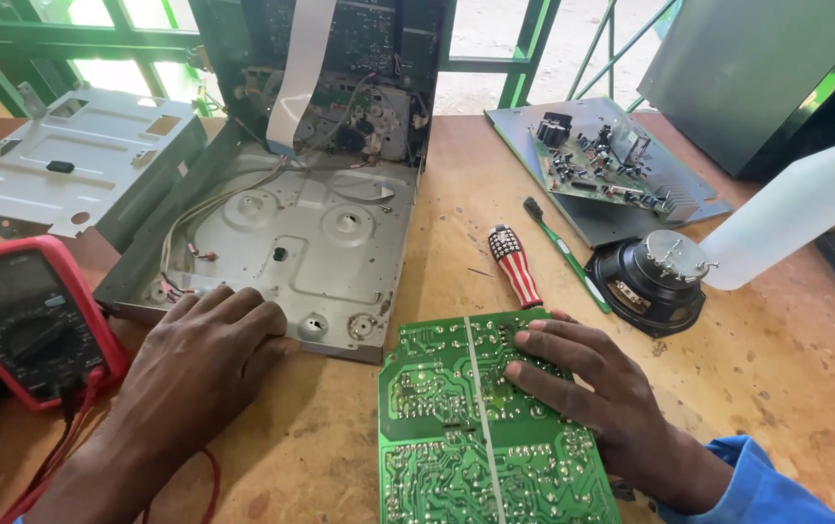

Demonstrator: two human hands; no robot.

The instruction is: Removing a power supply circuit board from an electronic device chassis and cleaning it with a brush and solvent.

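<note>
- The green printed circuit board (480, 427), solder side up, lies at the wooden workbench's (786, 359) near edge; its lower end is cut off by the frame.
- The right hand (587, 388) rests flat on the board, fingers spread, pinching nothing.
- The left hand (199, 364) lies loosely curled on the front lip of the open grey metal chassis (311, 243), gripping nothing.
- Wires and a white ribbon cable (296, 68) sit in the chassis; its rear parts are too dark to make out.
- The red multimeter (24, 320) is cropped at the left edge.
- The translucent plastic bottle (791, 218) runs off the right edge.
</note>
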